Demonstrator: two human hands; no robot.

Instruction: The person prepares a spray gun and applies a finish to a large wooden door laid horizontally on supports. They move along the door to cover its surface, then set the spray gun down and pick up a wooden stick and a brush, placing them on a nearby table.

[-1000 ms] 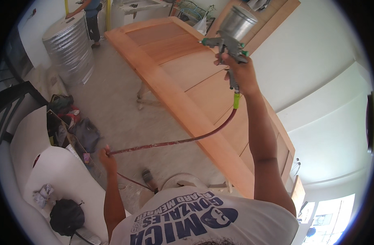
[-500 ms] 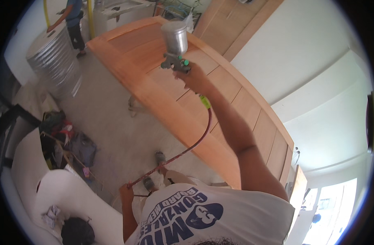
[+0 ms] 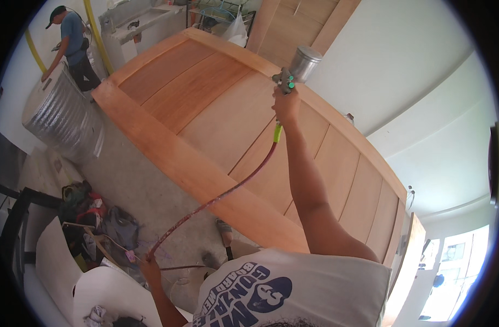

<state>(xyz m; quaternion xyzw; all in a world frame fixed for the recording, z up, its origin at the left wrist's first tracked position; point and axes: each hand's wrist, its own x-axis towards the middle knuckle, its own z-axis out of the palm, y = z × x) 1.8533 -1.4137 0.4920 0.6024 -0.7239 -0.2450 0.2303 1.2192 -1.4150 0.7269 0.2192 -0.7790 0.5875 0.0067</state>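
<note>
My right hand (image 3: 287, 105) is closed around the handle of a spray gun (image 3: 285, 80), held out over a large wooden panelled door (image 3: 211, 120). A round metal paint cup (image 3: 306, 61) sits on top of the gun, tilted to the right. From the gun's base, below a bright yellow-green fitting (image 3: 277, 133), a dark red hose (image 3: 219, 196) curves down to the left. Low on the left, my left hand (image 3: 149, 267) grips that hose, clear of the door. Part of the door's boards looks darker and redder, the rest paler.
A person (image 3: 74, 43) in a blue shirt stands at the far left, one hand on a roll of silvery foil insulation (image 3: 64, 117). Bags and cloths (image 3: 105, 220) lie heaped on the floor at left. Another wooden door (image 3: 304, 24) lies beyond, beside the white wall (image 3: 402, 71).
My right hand has carried the spray gun to the right and slightly farther across the door. My left hand has moved left with the hose. The view has shifted, showing more of the other person.
</note>
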